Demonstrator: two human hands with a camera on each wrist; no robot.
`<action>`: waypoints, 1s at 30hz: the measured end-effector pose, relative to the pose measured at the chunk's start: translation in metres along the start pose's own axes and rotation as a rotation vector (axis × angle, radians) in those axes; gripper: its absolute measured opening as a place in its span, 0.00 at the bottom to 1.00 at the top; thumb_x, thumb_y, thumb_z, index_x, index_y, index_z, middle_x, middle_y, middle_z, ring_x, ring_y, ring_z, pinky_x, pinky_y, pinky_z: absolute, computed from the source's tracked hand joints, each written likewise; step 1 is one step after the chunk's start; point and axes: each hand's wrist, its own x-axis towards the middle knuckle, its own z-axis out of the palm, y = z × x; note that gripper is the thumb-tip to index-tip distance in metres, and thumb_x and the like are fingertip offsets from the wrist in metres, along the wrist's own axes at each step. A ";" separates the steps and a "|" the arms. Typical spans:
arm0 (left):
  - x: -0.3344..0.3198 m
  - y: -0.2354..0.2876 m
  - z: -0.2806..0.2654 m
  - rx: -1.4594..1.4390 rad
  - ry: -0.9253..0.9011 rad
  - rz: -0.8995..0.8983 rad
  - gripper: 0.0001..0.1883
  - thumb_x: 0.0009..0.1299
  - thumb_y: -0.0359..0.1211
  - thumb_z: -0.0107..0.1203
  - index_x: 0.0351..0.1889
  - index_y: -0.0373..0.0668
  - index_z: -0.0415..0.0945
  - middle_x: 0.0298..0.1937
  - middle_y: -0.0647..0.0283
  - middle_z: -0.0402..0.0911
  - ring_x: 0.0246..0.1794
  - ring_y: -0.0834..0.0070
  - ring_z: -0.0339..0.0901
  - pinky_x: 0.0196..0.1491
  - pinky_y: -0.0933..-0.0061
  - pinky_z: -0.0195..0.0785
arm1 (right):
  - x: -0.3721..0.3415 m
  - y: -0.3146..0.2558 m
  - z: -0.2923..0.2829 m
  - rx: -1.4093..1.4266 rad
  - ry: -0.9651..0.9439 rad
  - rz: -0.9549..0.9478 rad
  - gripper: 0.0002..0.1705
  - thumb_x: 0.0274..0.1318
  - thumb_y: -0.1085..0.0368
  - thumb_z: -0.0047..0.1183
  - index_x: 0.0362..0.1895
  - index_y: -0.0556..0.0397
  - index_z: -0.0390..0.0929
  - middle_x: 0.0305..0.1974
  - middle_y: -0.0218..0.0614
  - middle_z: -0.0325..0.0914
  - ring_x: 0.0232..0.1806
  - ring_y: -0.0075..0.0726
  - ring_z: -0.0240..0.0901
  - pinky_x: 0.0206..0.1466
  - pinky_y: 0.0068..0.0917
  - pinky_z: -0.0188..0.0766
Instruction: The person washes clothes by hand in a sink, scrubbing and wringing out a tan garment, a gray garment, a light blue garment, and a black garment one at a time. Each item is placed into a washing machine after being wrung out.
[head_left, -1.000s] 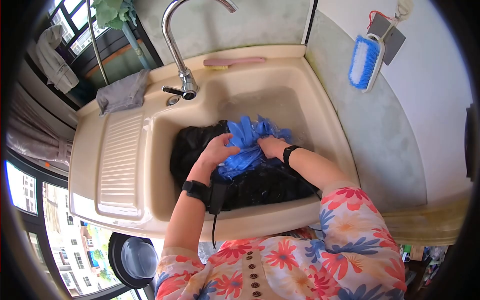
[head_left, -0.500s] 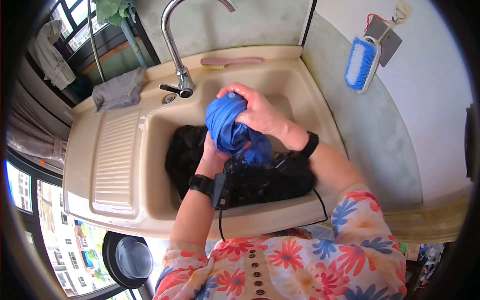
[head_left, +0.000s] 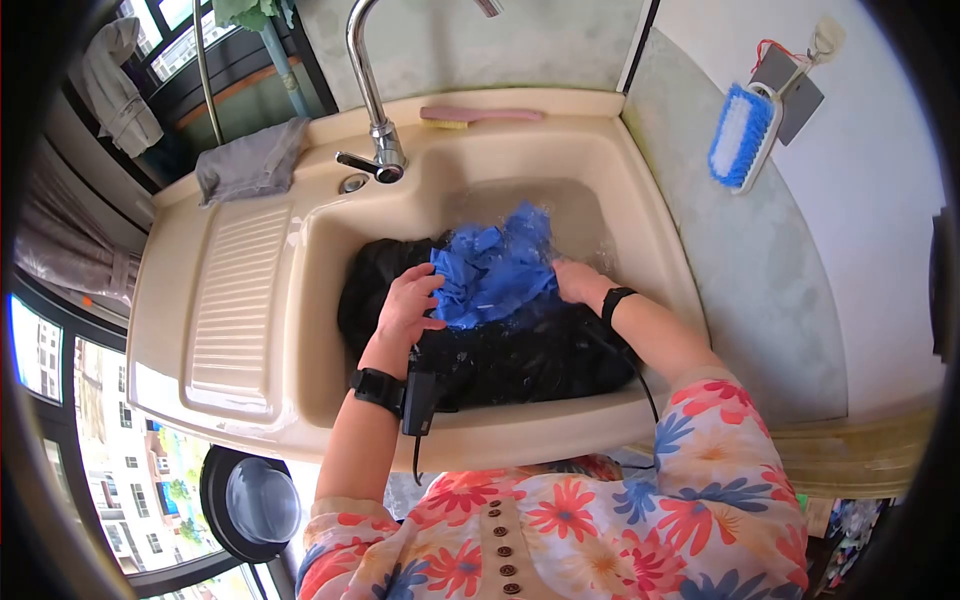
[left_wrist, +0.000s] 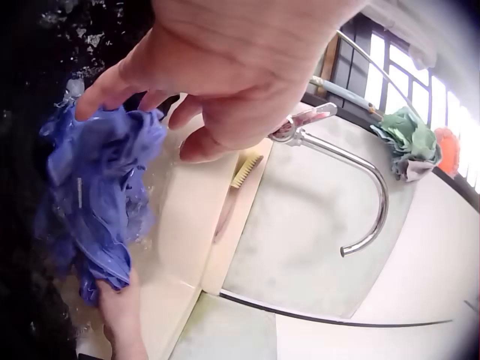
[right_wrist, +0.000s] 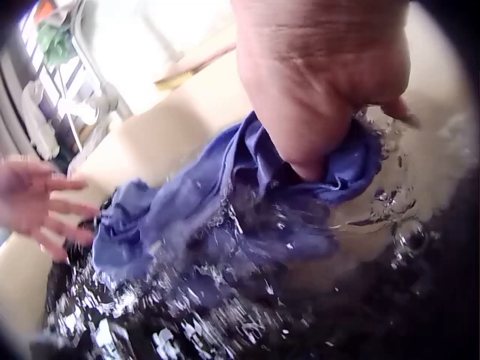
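Observation:
A wet blue cloth (head_left: 488,272) lies bunched in the water of the beige sink (head_left: 318,330), over a dark, soaked black cloth (head_left: 525,368). My right hand (head_left: 580,282) grips the blue cloth's right end; in the right wrist view the thumb presses into its folds (right_wrist: 199,176) and the other fingers are partly hidden. On the left, my left hand (head_left: 405,302) has its fingers spread loosely at the edge of the blue bundle. The left wrist view shows these relaxed fingers (left_wrist: 97,94) over the top of the cloth (left_wrist: 101,187), not wrapped around it.
A chrome faucet (head_left: 372,80) rises behind the basin. On the back ledge lies a pink-handled brush (head_left: 485,114). A grey cloth (head_left: 252,162) drapes over the left rear edge beside the ribbed drainboard (head_left: 238,310). A blue-and-white brush (head_left: 740,138) hangs on the right wall.
The blue cloth went from the water up into both hands as a rounded bundle, then back down into the water, spread out. The left hand has let go and moved left.

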 end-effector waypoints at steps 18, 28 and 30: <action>0.007 -0.035 0.036 -0.831 -0.648 -0.167 0.52 0.52 0.77 0.30 0.69 0.54 0.46 0.70 0.49 0.44 0.64 0.39 0.49 0.53 0.25 0.44 | -0.106 -0.118 -0.224 1.065 0.190 -0.920 0.17 0.45 0.74 0.55 0.44 0.57 0.73 0.41 0.31 0.75 0.45 0.22 0.70 0.52 0.23 0.66; -0.019 -0.002 0.040 -1.180 -0.356 0.093 0.20 0.70 0.39 0.39 0.53 0.36 0.68 0.54 0.54 0.72 0.54 0.60 0.70 0.59 0.53 0.60 | -0.055 -0.074 -0.183 1.966 -0.089 -0.700 0.23 0.49 0.75 0.47 0.53 0.54 0.68 0.45 0.33 0.75 0.45 0.26 0.73 0.48 0.24 0.70; -0.032 0.010 0.042 -1.248 -0.421 0.083 0.21 0.69 0.40 0.40 0.55 0.37 0.66 0.56 0.54 0.70 0.56 0.59 0.68 0.60 0.52 0.59 | -0.029 -0.059 -0.152 1.960 -0.129 -0.447 0.23 0.51 0.73 0.49 0.54 0.54 0.67 0.46 0.34 0.75 0.47 0.27 0.72 0.50 0.27 0.70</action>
